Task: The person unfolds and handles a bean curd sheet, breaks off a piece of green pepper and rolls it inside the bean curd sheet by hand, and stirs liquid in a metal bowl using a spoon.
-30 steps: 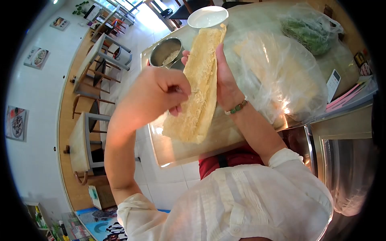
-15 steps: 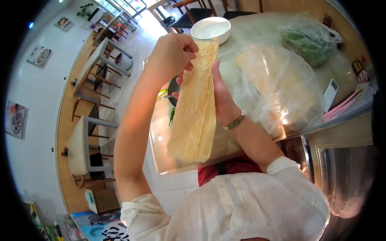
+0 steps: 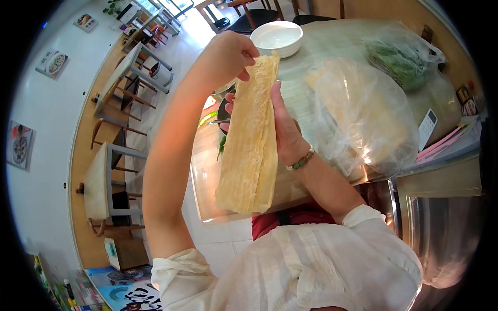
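Note:
A long, folded, pale yellow sheet of tofu skin (image 3: 248,140) hangs over the near part of the table, its lower end toward my body. My right hand (image 3: 285,122), with a beaded bracelet at the wrist, cradles it from beneath; the thumb lies along the right edge and fingertips show at the left edge. At the upper left edge, the bent fingers of my left hand (image 3: 231,57) close on the sheet; the exact pinch is partly hidden. Behind the sheet, a dark pan or bowl (image 3: 223,111) shows only in part. Something green (image 3: 221,146) lies beside it.
Beyond my hands stands a white bowl (image 3: 277,37). To the right lie a clear plastic bag (image 3: 363,114) with yellowish contents and another bag (image 3: 402,62) with greens. A white remote-like device (image 3: 427,127) rests near the table's right side. Tables and chairs (image 3: 122,160) line the left wall.
My left hand has lifted slightly along the sheet's upper edge, its fingers still bent there. The sheet has shifted slightly in view, its face turned a little flatter. My right hand keeps its hold.

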### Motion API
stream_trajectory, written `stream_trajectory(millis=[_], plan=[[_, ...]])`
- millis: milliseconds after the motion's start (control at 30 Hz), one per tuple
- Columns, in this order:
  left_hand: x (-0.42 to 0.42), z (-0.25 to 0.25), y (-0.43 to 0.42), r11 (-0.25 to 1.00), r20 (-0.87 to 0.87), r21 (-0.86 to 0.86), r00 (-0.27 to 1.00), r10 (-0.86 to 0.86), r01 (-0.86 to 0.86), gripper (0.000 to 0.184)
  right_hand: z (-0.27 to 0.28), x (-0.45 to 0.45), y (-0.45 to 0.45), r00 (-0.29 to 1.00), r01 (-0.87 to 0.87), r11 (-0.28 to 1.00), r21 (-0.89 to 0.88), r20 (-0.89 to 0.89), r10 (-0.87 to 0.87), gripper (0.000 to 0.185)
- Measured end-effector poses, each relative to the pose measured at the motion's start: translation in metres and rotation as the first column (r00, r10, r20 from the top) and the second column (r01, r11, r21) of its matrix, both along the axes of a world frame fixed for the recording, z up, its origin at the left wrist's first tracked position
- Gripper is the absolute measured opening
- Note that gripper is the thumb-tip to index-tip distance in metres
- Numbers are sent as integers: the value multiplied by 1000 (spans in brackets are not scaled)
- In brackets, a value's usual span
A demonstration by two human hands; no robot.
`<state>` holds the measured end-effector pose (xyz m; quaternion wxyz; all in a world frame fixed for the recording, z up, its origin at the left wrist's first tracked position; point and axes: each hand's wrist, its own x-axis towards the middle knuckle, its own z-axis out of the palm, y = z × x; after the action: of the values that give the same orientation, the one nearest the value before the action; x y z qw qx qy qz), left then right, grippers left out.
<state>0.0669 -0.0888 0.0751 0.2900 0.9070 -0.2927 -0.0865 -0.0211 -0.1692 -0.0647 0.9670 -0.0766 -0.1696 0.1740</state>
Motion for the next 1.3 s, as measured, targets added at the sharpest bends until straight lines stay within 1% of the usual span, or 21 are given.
stream_trajectory(millis=[67, 133, 233, 267, 333, 467, 533, 567, 633, 700, 767, 800, 833, 900, 933, 1067, 1133, 1167, 1233, 1267, 1300], plan=[[-2, -2, -2, 999, 43, -43, 999, 27, -26, 15, 2, 0, 2, 1000, 17, 1000, -7, 4, -17, 71], [-3, -3, -3, 996, 83, -81, 996, 43, -36, 15, 9, -4, 2, 995, 57, 998, -38, -75, -60, 72], [-7, -6, 0, 1000, -84, 1, 996, -6, 6, 13, 9, -4, 1, 995, 71, 996, -54, -69, -75, 71], [-7, -6, 3, 1000, -86, -2, 996, -2, 2, 13, 7, -2, 0, 995, 67, 996, -57, -71, -71, 71], [-8, 0, 8, 990, -120, -134, 991, -55, 39, 12, 2, 3, -3, 998, 58, 998, -24, -5, -58, 70], [-22, 2, 17, 994, -263, -75, 960, -97, 80, 12, -3, 8, -7, 994, 108, 993, -44, 38, -107, 70], [-15, 9, 31, 960, -197, -280, 978, -65, 8, 13, 5, 4, -11, 986, 94, 995, -40, -132, -99, 71], [-8, 11, 37, 961, -194, -277, 978, -69, 13, 13, 5, 5, -12, 986, 99, 994, -38, -130, -103, 71], [7, 12, 50, 901, -184, -430, 983, -25, -58, 14, 4, 6, -15, 973, 155, 984, -87, -158, -168, 74], [11, 9, 54, 900, -206, -432, 978, -33, -61, 12, 3, 8, -16, 969, 155, 985, -79, -182, -167, 75], [-8, 6, 46, 981, -269, -190, 963, -8, -45, 10, 3, 11, -18, 962, 163, 984, -69, -209, -174, 75], [-27, 11, 36, 994, -302, -110, 953, -13, -21, 7, 3, 10, -19, 969, 168, 980, -109, -163, -185, 73], [-35, 5, 33, 994, -308, -109, 951, -20, -14, 7, 2, 10, -20, 974, 175, 973, -151, -116, -193, 72], [-45, -5, 30, 982, -351, -154, 923, -157, 108, 7, -1, 10, -21, 982, 159, 979, -124, -87, -170, 73], [-50, -5, 27, 990, -325, -76, 936, -137, 119, 6, -3, 10, -20, 989, 131, 986, -99, -50, -137, 74], [-54, -5, 25, 989, -299, -73, 943, -144, 127, 7, -3, 12, -19, 987, 139, 980, -144, -60, -149, 74], [-60, -8, 25, 973, -312, -7, 924, -223, 233, 7, -3, 14, -17, 974, 151, 979, -134, -149, -170, 84], [-58, -10, 26, 972, -309, -7, 924, -224, 233, 7, -7, 16, -19, 974, 152, 979, -134, -146, -171, 84], [-51, -12, 33, 968, -293, -231, 941, -170, 103, 8, -10, 19, -20, 996, 83, 995, 59, 23, -84, 84], [-46, -8, 38, 948, -287, -315, 948, -142, 46, 9, -11, 17, -21, 996, 84, 995, 62, 24, -86, 84], [-39, -5, 43, 948, -280, -314, 949, -141, 49, 9, 1, 13, -20, 985, 133, 991, -31, -104, -136, 82]])
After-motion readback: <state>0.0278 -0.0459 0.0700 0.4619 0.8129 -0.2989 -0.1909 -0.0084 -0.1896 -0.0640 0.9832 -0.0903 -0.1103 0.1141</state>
